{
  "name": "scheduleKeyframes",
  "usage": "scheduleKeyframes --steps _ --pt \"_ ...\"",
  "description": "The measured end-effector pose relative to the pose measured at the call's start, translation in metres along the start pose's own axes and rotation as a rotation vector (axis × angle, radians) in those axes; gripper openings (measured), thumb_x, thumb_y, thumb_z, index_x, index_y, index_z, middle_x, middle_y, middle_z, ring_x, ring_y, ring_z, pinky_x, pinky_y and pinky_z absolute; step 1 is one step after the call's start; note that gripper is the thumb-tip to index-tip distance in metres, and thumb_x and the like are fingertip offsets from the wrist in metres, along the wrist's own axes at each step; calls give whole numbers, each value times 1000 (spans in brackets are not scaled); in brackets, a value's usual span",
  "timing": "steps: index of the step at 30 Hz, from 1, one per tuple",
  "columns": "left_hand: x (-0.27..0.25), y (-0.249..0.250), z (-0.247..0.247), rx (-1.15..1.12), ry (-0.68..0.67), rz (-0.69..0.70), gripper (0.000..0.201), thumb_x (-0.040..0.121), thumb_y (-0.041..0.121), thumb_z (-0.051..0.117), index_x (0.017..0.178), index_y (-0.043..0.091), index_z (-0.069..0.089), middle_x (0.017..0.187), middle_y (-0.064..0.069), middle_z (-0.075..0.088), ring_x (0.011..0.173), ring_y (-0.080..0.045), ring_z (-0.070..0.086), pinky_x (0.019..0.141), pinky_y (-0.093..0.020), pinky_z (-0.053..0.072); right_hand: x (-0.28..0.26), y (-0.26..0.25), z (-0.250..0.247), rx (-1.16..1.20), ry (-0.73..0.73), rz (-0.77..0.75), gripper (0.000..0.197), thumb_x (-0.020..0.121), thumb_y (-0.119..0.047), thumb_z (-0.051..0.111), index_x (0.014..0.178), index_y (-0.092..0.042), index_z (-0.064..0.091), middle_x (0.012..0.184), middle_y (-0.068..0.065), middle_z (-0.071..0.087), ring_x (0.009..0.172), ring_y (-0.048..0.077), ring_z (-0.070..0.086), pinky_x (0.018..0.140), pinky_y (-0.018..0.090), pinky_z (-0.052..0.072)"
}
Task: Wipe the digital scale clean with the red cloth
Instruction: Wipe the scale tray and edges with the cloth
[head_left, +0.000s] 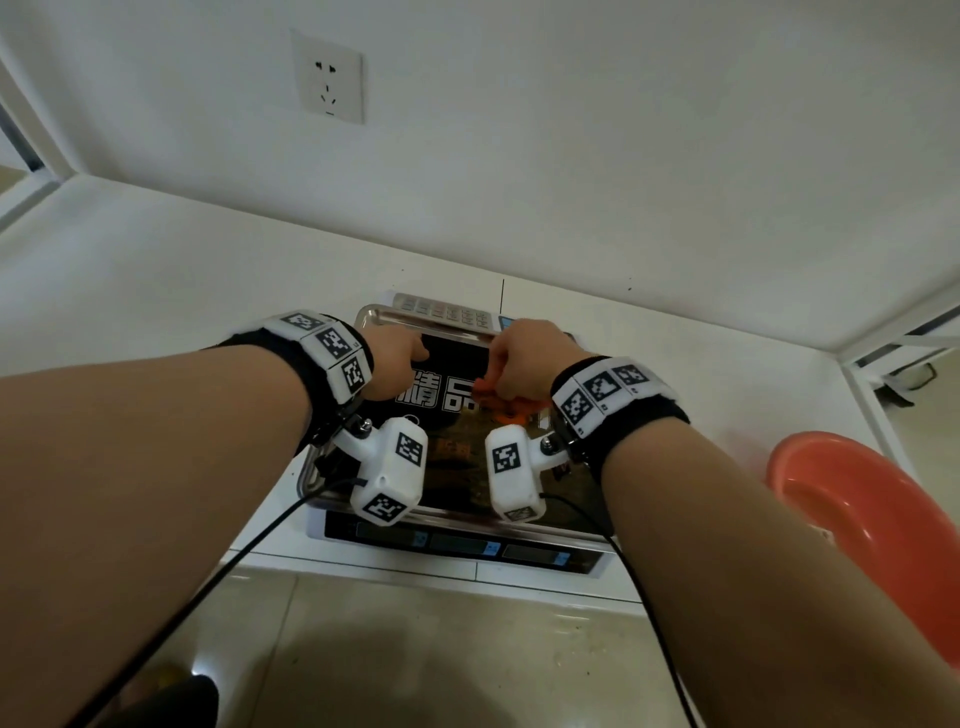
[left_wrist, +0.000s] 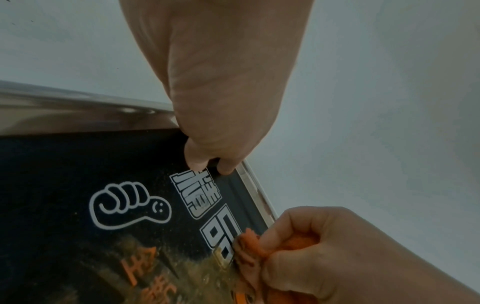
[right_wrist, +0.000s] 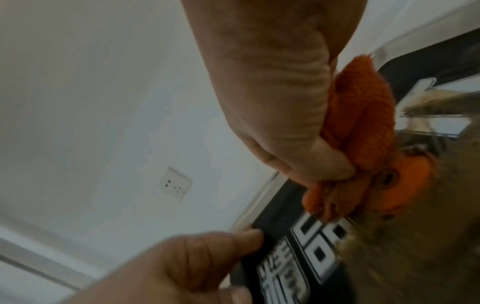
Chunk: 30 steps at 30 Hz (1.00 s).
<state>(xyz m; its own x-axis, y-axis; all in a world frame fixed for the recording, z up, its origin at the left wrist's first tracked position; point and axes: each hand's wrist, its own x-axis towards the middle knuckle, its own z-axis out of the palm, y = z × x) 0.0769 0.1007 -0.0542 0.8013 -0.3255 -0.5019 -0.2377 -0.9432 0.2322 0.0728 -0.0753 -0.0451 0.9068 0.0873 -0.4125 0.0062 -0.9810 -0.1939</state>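
Note:
The digital scale stands at the counter's front edge, with a steel pan on top. A black printed sheet with white characters lies in the pan; its near part looks grimy. My right hand grips the bunched red cloth and presses it onto the sheet near the pan's right side. The red cloth bulges out of the fist. My left hand pinches the sheet's far edge between thumb and forefinger, near the pan rim.
A white counter meets a white wall with a socket. A red plastic basin sits to the right of the scale. The scale's keypad shows behind the pan. Tiled floor lies below the counter edge.

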Motion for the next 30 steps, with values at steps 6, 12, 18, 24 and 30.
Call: scheduleKeyframes --steps 6,12,18,24,30 --pt "2 -2 -1 0 -34 1 57 95 3 38 149 17 30 159 -1 19 145 -22 22 116 -29 20 1 40 -28 201 228 126 7 82 -19 75 82 -12 76 90 4 74 89 22 70 82 42 61" --pt "1 0 -2 -5 -42 -5 56 96 4 38 149 16 29 158 -2 20 145 -22 24 115 -29 23 2 48 5 172 180 197 4 85 -19 73 86 -15 73 91 4 72 88 23 71 82 41 61" --pt "1 2 -1 9 -40 -15 57 95 2 38 149 17 28 158 -1 20 145 -23 24 115 -29 24 -7 38 6 103 32 170 9 86 -18 73 94 -15 74 98 5 72 94 23 71 87 41 60" --pt "0 4 -1 37 -54 -18 55 96 4 37 150 15 27 159 -3 18 145 -23 22 116 -30 21 -14 50 -17 298 151 224 5 83 -13 74 88 -12 73 86 5 73 78 20 73 71 35 64" --pt "0 6 -3 79 -56 -19 54 97 5 38 149 15 28 159 -2 18 145 -22 22 117 -29 19 -12 63 9 149 255 295 13 90 -30 67 85 -18 70 94 6 73 86 23 70 80 41 62"
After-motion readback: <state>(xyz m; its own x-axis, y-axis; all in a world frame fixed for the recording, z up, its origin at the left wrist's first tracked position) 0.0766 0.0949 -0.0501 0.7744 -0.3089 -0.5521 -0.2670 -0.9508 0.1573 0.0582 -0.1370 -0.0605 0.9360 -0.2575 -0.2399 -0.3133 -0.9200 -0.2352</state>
